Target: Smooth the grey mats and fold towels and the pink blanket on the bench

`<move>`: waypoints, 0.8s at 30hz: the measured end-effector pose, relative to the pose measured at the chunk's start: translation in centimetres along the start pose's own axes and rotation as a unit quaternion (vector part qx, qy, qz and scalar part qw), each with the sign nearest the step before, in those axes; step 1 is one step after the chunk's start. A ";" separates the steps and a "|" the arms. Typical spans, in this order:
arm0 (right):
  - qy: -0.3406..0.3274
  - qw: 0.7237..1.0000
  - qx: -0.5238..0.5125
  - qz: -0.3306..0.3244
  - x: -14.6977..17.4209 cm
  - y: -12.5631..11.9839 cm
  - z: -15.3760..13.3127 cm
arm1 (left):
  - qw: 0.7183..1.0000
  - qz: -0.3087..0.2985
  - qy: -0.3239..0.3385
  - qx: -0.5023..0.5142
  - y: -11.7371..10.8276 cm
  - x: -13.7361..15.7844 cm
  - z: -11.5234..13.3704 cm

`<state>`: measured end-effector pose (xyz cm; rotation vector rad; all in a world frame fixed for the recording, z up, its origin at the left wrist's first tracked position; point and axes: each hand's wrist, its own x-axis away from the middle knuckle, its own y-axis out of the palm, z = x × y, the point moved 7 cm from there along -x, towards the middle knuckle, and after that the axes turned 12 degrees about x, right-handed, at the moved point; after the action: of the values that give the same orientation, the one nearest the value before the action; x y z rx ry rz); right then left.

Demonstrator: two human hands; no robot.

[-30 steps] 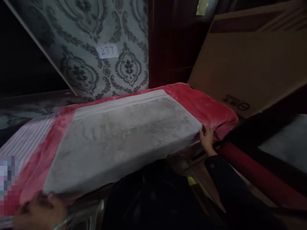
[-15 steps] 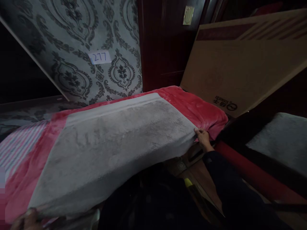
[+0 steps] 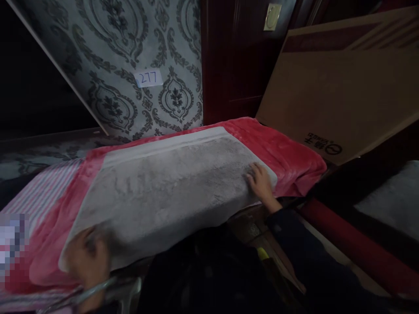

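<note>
A grey plush blanket (image 3: 170,187) with a pale band along its far edge lies spread over a red blanket (image 3: 278,148). My right hand (image 3: 261,182) rests on its right part, fingers apart on the pile. Over the near left corner is my left hand (image 3: 88,257), smeared by motion, so whether its fingers grip the fabric cannot be made out. The grey blanket's near side hangs down toward my body. Red fabric shows around its left, far and right sides.
Striped cloth (image 3: 49,187) lies at the left. Behind are patterned wallpaper (image 3: 131,39) with a paper marked 277 (image 3: 149,78) and a dark red door (image 3: 229,56). A large cardboard box (image 3: 343,87) stands at the right, near a red bar (image 3: 353,244).
My right hand has let go of the grey blanket's right edge and moved inward onto its top. My left hand has moved up and right from the near corner. The view has shifted slightly.
</note>
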<state>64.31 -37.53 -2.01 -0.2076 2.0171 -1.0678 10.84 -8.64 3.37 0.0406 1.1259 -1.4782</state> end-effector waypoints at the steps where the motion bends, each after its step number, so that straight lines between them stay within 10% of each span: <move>1: -0.037 0.998 0.029 -0.036 -0.3 0.8 -2.4 | 0.999 -0.029 0.006 0.016 2.5 -0.7 1.5; 7: -0.129 0.956 0.156 -0.211 0.2 4.4 -8.0 | 0.955 -0.257 0.017 -0.148 12.4 -1.8 6.3; 14: -0.102 0.956 0.146 -0.233 0.1 4.6 -6.9 | 0.923 -0.292 0.014 -0.250 12.4 -1.1 5.8; 24: -0.198 0.934 0.106 -0.279 0.1 6.2 -16.7 | 0.920 -0.297 0.005 -0.257 12.4 -1.3 6.0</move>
<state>53.40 -23.51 -1.74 -0.8503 1.4925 -1.4438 24.25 -9.21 -0.06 -0.7178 1.5907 -1.6449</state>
